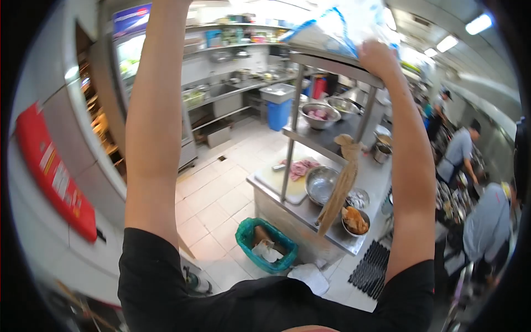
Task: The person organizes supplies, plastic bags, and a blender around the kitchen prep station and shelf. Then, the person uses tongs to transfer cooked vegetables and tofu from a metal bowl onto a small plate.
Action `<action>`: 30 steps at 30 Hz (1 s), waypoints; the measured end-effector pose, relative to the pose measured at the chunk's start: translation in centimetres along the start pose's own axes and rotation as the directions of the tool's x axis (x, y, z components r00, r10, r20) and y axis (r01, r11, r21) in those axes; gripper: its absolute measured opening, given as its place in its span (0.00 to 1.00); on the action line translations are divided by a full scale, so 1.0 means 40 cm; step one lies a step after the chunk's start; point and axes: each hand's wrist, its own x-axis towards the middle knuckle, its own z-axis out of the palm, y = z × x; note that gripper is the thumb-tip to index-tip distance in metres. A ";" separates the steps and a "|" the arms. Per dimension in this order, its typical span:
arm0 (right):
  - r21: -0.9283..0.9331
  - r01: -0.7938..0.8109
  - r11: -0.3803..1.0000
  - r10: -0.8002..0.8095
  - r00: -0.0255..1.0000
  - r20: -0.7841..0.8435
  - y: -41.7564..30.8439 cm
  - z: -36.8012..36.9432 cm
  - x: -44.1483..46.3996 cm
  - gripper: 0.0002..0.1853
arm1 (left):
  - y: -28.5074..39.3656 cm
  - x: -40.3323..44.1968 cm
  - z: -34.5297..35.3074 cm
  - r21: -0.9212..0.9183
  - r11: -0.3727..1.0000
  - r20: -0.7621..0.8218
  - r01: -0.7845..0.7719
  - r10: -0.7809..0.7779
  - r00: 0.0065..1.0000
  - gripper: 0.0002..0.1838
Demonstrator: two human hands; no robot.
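Note:
My right hand (379, 58) is raised high, its fingers curled against a white, partly see-through plastic bag (345, 30) with blue markings. The bag is at the top shelf (337, 65) of a steel workbench; how far it rests on the shelf I cannot tell. My left arm stretches straight up on the left, and its hand lies beyond the upper edge of the view. Below the shelf, a beige cloth (343, 180) hangs from the middle shelf, which also carries a steel bowl (319, 116) with pinkish pieces in it.
On the lower counter are raw meat (301, 167) on a cutting board (269, 180), an empty-looking bowl (322, 185) and a bowl of orange-brown food (354, 220). A green-lined bin (241, 235) and black mat (368, 271) are on the floor. Several people work at right.

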 end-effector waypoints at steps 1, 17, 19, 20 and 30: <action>-0.003 0.002 1.000 -0.002 0.997 -0.080 0.003 0.005 -0.001 0.26 | 0.060 0.011 -0.070 0.101 0.995 0.050 -0.016 0.011 0.999 0.12; 0.958 0.058 -0.280 -0.721 0.646 -0.250 -0.680 0.531 -0.728 0.28 | 1.052 -1.237 -0.035 0.829 0.155 -0.560 0.538 0.225 0.798 0.15; 0.931 -0.260 -0.257 -0.834 0.547 -0.077 -0.779 0.154 -1.099 0.18 | 1.233 -1.452 0.021 0.631 0.260 -0.774 0.730 0.270 0.573 0.18; 0.883 -0.403 -0.242 -0.882 0.470 -0.028 -0.849 0.212 -1.222 0.18 | 1.321 -1.554 0.061 0.544 0.335 -0.832 0.769 0.335 0.443 0.18; 0.767 -0.620 0.168 -0.784 -0.555 -0.276 -1.261 -0.379 -2.348 0.13 | 2.289 -2.211 0.830 0.203 -0.027 -0.192 0.979 0.979 0.066 0.10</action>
